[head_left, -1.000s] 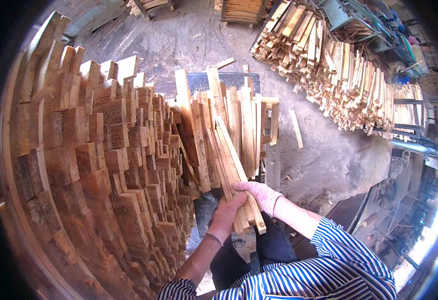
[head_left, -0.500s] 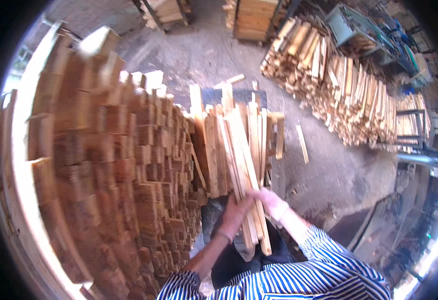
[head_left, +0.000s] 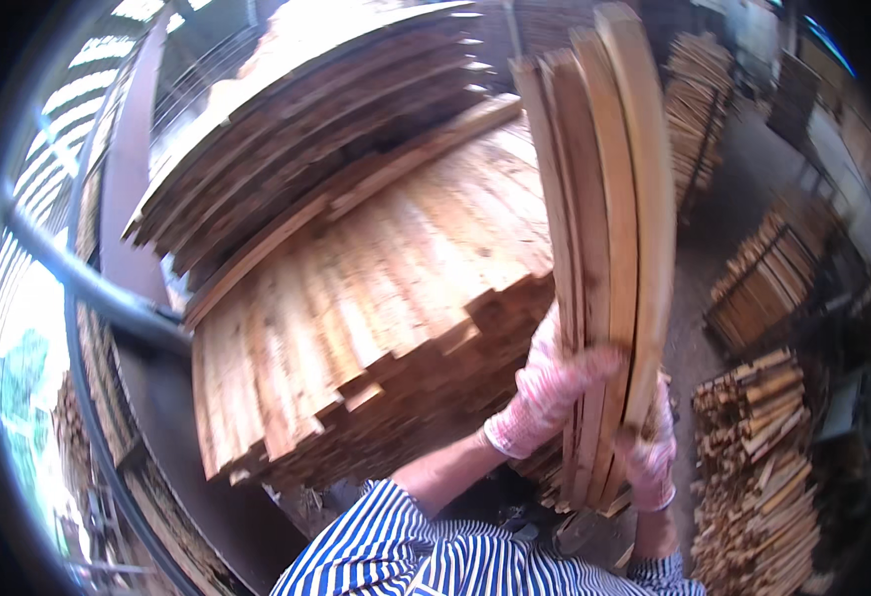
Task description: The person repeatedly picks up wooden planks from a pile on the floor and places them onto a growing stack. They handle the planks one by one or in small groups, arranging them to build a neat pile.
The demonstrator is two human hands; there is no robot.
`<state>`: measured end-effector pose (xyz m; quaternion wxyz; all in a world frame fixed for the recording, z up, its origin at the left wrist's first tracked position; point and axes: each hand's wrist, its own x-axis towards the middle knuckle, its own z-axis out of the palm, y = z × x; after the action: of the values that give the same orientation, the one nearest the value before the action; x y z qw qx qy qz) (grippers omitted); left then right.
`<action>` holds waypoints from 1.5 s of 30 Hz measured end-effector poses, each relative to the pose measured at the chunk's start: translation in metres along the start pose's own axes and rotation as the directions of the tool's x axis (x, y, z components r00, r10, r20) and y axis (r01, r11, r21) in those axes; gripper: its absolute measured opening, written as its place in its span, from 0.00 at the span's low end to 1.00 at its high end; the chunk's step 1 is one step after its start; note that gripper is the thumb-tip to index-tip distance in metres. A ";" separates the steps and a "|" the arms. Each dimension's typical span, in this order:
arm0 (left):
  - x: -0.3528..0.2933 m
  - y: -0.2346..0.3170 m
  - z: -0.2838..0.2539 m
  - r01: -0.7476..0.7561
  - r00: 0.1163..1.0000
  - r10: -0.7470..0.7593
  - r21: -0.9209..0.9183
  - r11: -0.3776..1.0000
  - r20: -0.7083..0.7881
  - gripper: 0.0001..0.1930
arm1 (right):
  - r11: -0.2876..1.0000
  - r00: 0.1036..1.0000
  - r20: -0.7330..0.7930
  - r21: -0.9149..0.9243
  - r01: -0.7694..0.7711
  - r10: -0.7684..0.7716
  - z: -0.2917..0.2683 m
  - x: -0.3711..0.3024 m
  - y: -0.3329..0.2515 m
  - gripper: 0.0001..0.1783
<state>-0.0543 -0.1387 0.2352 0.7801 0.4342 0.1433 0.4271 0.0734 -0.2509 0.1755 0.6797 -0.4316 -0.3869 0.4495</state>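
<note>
A bundle of several long wooden slats (head_left: 604, 219) stands nearly upright before me, its far ends raised. My left hand (head_left: 560, 382), in a pink-and-white knit glove, is closed round the bundle's left side, the thumb across its front. Lower down, my right hand (head_left: 651, 457), gloved alike, grips the right side; part of its fingers is hidden. Just left of the bundle lies a big stack of planks (head_left: 376, 308), laid side by side with uneven near ends.
Dark-edged boards (head_left: 326, 124) are piled at the stack's far side. A steel post (head_left: 130, 169) and a pipe (head_left: 108, 298) rise on the left. To the right are a heap of short wood pieces (head_left: 758, 497) and a racked bundle (head_left: 763, 283).
My view has swung from the wood-strewn floor to the plank stack. Both hands have lifted the slats from a low slant to nearly upright.
</note>
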 end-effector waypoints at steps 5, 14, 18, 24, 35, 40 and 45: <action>-0.012 0.147 0.011 -0.352 0.909 0.400 0.296 0.888 -0.117 0.29 | 0.986 0.898 0.416 -0.013 0.164 -0.143 0.106 0.091 -0.105 0.47; 0.029 0.364 -0.082 -0.384 0.908 0.233 0.470 0.795 0.347 0.28 | 0.925 0.594 0.758 0.031 0.379 -0.269 0.261 0.234 -0.151 0.42; 0.033 0.271 -0.144 -0.337 0.922 0.387 0.526 0.781 0.016 0.37 | 0.964 0.719 0.677 -0.054 0.262 -0.157 0.254 0.264 -0.040 0.44; 0.007 0.304 -0.146 -0.179 0.925 0.352 0.650 0.739 -0.144 0.33 | 0.970 0.705 0.698 -0.064 0.235 -0.125 0.271 0.266 -0.033 0.44; -0.108 0.390 -0.256 0.078 0.977 0.214 0.909 -0.410 0.013 0.24 | 0.476 0.577 0.720 -0.691 0.544 0.386 0.165 0.299 -0.097 0.49; -0.130 0.307 -0.247 0.510 0.801 0.016 0.669 -0.541 -0.598 0.37 | -0.123 0.603 0.489 -0.704 0.700 0.631 0.123 0.317 -0.054 0.48; -0.126 0.284 -0.254 0.445 0.813 -0.087 0.711 -0.544 -0.575 0.41 | -0.074 0.545 0.651 -0.604 0.794 0.528 0.092 0.328 -0.021 0.52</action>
<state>-0.4337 -0.0239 0.2965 0.1088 0.7630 0.6298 -0.0966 0.0924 0.0764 0.2704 -0.0873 -0.4499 -0.8871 0.0554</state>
